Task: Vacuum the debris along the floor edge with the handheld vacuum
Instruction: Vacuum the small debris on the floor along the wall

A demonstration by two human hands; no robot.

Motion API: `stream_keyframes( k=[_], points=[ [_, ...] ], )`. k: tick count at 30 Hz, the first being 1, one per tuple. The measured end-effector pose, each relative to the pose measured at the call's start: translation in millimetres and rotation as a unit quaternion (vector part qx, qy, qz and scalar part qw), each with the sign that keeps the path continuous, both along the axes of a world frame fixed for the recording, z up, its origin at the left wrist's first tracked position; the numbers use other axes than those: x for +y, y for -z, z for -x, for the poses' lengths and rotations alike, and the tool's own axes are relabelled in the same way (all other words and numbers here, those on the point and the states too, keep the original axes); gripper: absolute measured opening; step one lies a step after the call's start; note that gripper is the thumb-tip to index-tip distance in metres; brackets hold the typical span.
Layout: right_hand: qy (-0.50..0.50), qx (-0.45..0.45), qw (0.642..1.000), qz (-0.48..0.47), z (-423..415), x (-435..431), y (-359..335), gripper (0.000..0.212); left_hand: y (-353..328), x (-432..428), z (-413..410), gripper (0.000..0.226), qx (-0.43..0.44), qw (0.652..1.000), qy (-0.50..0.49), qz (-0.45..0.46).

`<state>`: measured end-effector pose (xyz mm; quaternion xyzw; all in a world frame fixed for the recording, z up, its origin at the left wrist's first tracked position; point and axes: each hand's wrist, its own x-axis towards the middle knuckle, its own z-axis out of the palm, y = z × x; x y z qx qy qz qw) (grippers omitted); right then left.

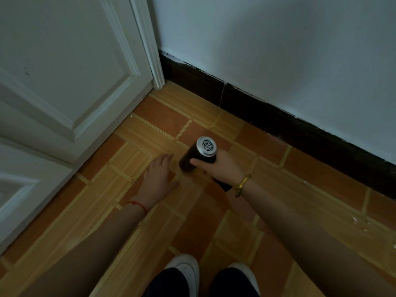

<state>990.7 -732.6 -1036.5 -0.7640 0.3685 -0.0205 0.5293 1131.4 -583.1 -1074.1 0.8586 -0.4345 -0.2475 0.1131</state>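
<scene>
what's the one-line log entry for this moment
right hand: gripping handheld vacuum | left hand: open, empty | white debris: on floor, right

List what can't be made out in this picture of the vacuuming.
- Vacuum nozzle: head view, hidden behind its own body and the right hand.
- Whether the vacuum is running: not visible.
- White specks by the baseboard: too small to identify; some cut off by the right edge.
- Left hand: open, but whether it touches the floor can't be told.
</scene>
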Motion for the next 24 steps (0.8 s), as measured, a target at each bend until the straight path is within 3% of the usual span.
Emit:
stream_keyframes(
  k=[5,10,15,21,24],
  points=[
    [0.065,-0.022,0.995,0.073,-9.0,9.3,3.9,0.06,-1.3,4.4,-6.5,0.09,-0.003,1.0,-0.013,-0.003],
    [0.015,0.023,1.0,0.006,6.0,5.5,-1.4,0.053,-2.2,-0.8,-3.2,0.088,0.003,1.0,-0.008,0.004],
    [0.098,0.03,0.991,0.081,36.7,3.9,-1.5,0.057,-7.1,-23.6,12.5,0.086,0.014,0.999,0.022,0.026],
    [0.149,0.062,0.985,0.054,97.6,-17.0,-17.3,0.04,-13.9,-63.0,52.6,0.084,0.069,0.99,0.093,0.079],
    [0.232,0.056,0.969,0.061,134.7,-24.1,-25.8,0.034,-17.4,-82.8,78.1,0.084,0.07,0.984,0.137,0.085]
  ],
)
